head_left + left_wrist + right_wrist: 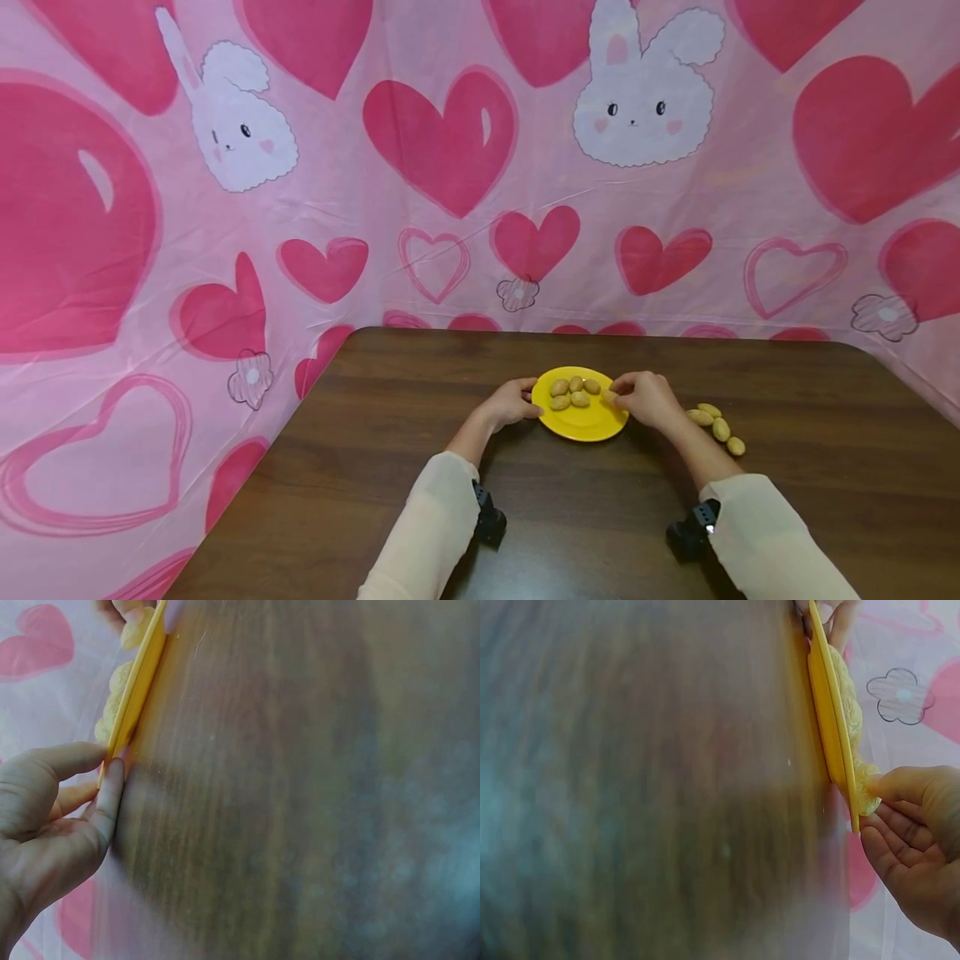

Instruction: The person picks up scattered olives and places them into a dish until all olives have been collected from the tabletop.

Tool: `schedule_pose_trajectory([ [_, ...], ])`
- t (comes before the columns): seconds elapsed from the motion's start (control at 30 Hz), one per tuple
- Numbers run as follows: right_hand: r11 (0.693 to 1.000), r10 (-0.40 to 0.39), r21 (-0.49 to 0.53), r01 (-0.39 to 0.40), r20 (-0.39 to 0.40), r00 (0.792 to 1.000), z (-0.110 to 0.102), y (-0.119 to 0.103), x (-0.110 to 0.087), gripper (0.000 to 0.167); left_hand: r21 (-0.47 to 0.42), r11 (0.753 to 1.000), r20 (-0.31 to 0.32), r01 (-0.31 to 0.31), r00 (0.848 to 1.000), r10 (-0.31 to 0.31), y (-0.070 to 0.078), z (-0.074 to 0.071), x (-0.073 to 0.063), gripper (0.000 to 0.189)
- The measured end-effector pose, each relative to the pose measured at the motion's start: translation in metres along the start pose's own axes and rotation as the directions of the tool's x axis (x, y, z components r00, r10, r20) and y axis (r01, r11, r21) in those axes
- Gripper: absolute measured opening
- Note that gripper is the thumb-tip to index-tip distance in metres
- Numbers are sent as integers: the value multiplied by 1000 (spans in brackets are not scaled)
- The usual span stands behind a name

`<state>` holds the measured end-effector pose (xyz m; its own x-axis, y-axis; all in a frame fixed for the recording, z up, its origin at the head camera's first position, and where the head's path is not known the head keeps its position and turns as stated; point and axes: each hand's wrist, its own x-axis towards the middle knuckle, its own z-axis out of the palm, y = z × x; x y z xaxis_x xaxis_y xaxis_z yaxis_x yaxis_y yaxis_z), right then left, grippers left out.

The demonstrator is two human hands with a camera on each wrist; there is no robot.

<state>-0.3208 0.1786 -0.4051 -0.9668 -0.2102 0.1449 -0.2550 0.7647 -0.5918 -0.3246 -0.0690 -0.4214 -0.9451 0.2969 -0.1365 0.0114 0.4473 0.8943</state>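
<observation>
A yellow plate [576,427] stands on the table with several small, oval, wrinkled yellow-brown pieces [579,399] on its far half. At its left rim, my left hand [512,403] pinches the edge; in the left wrist view the thumb is above the rim and fingers [110,796] are beneath. Over the right rim, my right hand [647,398] pinches one more such oval piece [868,796] between thumb and fingers, low against the plate's surface. Both hands show in each wrist view, with the plate edge-on between them.
Several more oval pieces [721,429] lie on the dark wooden table [592,500], right of the plate beside the right forearm. A pink cloth [450,275] with hearts and rabbits hangs behind the table's far edge and along its left side.
</observation>
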Motion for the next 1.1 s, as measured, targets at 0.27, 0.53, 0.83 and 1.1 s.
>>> schedule_pose_trajectory([
  [0.27, 1000, -13, -5, 13, 3, 1000, 3, -3, 2, 14, 11, 1000, 0, 0, 1000, 0, 1, 0, -2, 63],
  [0.53, 1000, -10, -14, 10, -4, 1000, 7, -7, 4, 13, 16, 1000, -1, -1, 1000, 1, 0, 0, -1, 63],
  [0.83, 1000, 8, 0, -8, 13, 1000, 11, -12, 7, 16, 22, 1000, 5, -3, 1000, 3, 0, -1, -1, 63],
  [1.1, 1000, 2, -10, -2, 19, 1000, 15, -13, 9, 16, 16, 1000, 8, 10, 1000, -10, 1, -1, -2, 63],
])
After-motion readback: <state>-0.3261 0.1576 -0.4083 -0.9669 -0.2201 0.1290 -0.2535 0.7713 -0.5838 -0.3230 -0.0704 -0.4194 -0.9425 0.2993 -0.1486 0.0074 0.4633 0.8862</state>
